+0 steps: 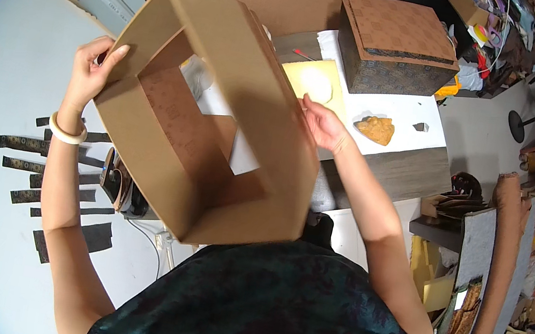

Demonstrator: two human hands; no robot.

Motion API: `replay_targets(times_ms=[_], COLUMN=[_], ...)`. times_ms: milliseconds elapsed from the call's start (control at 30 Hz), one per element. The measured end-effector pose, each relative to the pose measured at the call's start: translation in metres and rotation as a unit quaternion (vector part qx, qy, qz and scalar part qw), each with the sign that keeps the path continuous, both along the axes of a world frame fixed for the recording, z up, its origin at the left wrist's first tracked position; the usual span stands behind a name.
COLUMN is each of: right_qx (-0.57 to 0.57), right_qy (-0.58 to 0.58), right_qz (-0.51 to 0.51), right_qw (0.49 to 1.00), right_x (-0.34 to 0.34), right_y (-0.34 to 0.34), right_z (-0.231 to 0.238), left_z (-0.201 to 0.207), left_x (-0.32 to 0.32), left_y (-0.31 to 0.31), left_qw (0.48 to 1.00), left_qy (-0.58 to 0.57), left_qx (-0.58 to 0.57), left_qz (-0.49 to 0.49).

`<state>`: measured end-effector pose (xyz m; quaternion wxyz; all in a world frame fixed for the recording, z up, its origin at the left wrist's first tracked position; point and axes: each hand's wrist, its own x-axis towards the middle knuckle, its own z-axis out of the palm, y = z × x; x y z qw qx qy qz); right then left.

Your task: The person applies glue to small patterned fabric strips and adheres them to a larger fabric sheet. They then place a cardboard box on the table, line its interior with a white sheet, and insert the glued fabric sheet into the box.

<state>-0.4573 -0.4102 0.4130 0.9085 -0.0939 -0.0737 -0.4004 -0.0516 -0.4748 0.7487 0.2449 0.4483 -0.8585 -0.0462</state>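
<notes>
Brown cardboard frame between left hand and right hand.

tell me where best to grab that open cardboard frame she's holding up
Probably by its two opposite side walls, coming in from left and right. The frame is an open hollow box, tilted, with flat outer walls. The left hand already pinches the left edge, and the right hand presses the right wall.

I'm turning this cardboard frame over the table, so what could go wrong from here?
1. The big open cardboard frame is gripped only at its edges by the left hand and right hand; it could slip or twist.
2. Swinging it might knock the patterned box or sweep the dark strips off the white table.
</notes>
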Motion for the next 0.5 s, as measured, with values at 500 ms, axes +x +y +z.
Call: replay_targets(times_ms=[500], right_qx=[-0.165], right_qy=[0.408], right_qz=[-0.351], right_qw=[0.826], right_x=[0.052], right_y=[0.142], right_z=[0.148], left_z=[-0.156], left_x=[0.026], left_y=[0.027], left_qw=[0.793], left_qy=[0.491], left_qx=[0.325], left_qz=[0.154])
